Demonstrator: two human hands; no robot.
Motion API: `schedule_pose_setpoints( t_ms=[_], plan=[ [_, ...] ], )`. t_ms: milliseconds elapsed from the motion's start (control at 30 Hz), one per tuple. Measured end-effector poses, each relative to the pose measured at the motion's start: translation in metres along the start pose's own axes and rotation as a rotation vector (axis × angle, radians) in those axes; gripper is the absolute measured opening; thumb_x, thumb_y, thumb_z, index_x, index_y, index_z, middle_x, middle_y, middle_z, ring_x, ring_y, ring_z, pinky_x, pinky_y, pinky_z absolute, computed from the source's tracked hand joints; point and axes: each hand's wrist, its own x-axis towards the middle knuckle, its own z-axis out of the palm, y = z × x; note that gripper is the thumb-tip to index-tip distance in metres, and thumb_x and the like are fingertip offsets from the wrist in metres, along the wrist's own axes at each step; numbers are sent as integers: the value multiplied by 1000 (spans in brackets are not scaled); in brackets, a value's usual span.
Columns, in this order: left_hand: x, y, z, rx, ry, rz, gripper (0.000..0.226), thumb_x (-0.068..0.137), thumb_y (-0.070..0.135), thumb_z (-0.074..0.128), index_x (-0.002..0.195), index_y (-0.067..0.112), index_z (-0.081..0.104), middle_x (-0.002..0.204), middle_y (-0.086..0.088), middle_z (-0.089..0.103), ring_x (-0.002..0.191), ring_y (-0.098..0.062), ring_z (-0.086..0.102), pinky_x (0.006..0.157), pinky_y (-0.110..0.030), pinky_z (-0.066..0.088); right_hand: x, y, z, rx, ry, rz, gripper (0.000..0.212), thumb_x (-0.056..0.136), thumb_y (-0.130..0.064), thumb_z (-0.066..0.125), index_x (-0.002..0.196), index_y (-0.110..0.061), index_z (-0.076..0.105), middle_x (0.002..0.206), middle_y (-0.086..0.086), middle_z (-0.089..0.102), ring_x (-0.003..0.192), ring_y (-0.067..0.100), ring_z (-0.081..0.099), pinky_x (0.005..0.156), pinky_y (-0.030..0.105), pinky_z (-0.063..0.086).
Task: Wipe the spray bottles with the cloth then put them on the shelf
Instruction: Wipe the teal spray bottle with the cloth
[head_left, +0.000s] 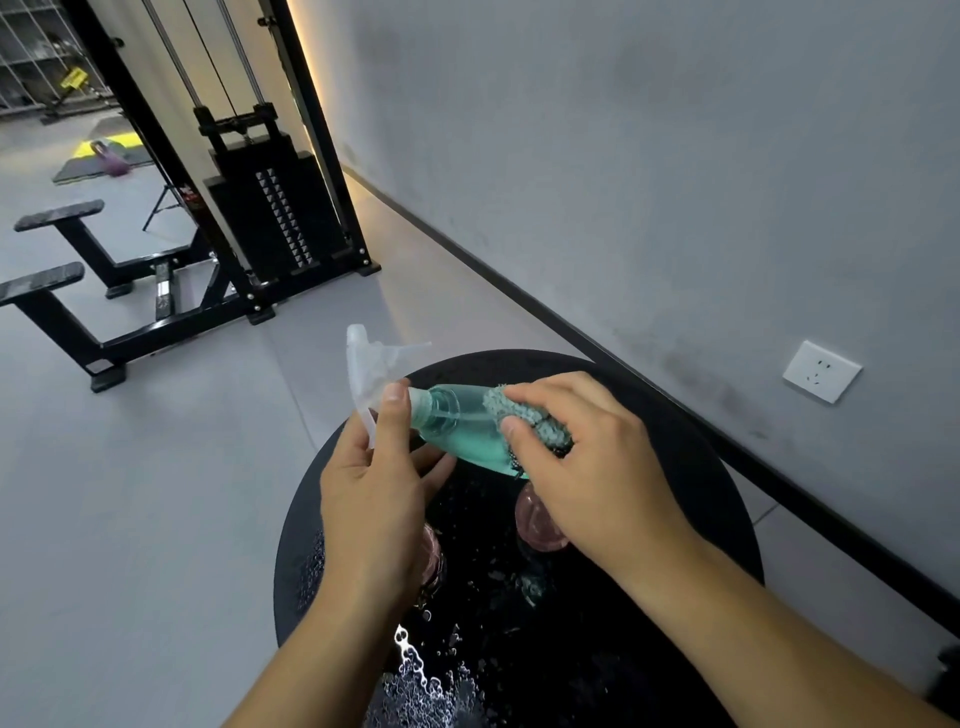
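Above the far edge of the wet round tabletop, the left hand is pinching the teal spray bottle by its neck, while the right hand is gripping the cloth around its slick, light, rigid-looking body.

Spray bottle above table, cloth on it.

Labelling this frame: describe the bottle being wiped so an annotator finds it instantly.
Start at the round black table by the grey wall. Above it, the left hand holds the teal spray bottle sideways by its neck while the right hand presses a cloth on it. The pink bottles below stand untouched.
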Motion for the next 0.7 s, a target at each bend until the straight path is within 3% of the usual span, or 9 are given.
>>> schedule_pose_setpoints(
  t_ms=[100,233,367,500,567,700],
  plan=[
    [-1,-2,0,16,44,40,28,107,44,58,114,20,71,112,-4,81,97,-24,82,86,-42,67,2,3,0,66,41,81,23,97,-23,70,120,-27,74,112,-21,61,93,1,67,85,25,58],
    [-6,-8,4,13,58,49,22,107,45,58,111,27,70,112,-3,80,96,-25,82,87,-45,64,-1,-3,8,24,45,-6,24,98,-22,70,122,-25,73,115,-20,60,111,3,61,91,21,54],
    [-8,-10,6,4,55,26,20,106,46,60,111,31,71,108,-2,81,95,-25,82,87,-46,64,-3,-5,11,-31,24,-113,26,96,-20,72,122,-20,73,116,-13,63,112,10,62,92,27,55],
    [-4,-8,4,-7,66,24,22,107,45,61,111,26,71,107,-1,81,95,-27,82,83,-42,65,0,1,4,37,75,35,19,92,-18,73,111,-23,75,108,-16,62,98,4,66,81,21,58],
    [-1,-6,3,-27,82,26,23,107,45,60,114,24,70,111,-3,80,95,-27,82,79,-37,66,5,7,0,80,125,129,16,91,-17,73,106,-24,75,104,-16,63,91,4,68,76,26,61],
    [-4,-5,3,-28,58,31,21,106,44,61,117,27,69,112,-1,80,97,-27,82,84,-41,65,5,7,-1,79,144,166,16,94,-20,71,108,-26,75,106,-19,62,92,4,68,81,32,61]
  ],
)
